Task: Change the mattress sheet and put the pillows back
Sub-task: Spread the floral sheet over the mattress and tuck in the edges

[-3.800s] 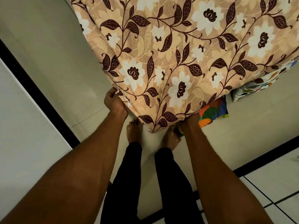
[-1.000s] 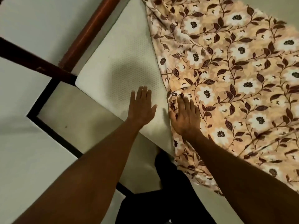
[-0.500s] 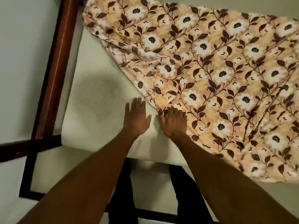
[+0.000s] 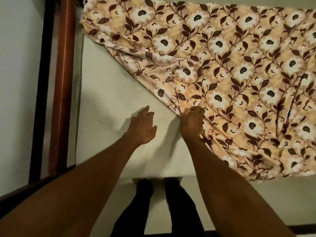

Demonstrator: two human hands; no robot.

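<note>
Fingers of our right hand curl over and pinch a gathered fold at the edge of the sheet, right where the cloth meets bare mattress. Our left hand sits just beside it with its fingers straight and slightly spread, over the uncovered part and gripping nothing; we cannot tell whether the palm presses down or only hovers. Moving outward, the sheet lies over the far and right parts of the bed, and its edge runs on a slant from the far left corner down to our right hand, so a broad wedge of mattress on the near left has no cover. Along the near side, to the right, the cloth spills past the edge of the mattress and hangs loose, untucked. We judge the task about half done: the fresh sheet is on the bed, yet it needs pulling across the near left corner, smoothing and tucking, and no pillows are in view, so they remain to be put back. The sheet is peach with white flowers, dark brown leaves and trailing vines, soft and rumpled, creased most where we pinch it. A dark wooden bed frame runs along the mattress on the left.
</note>
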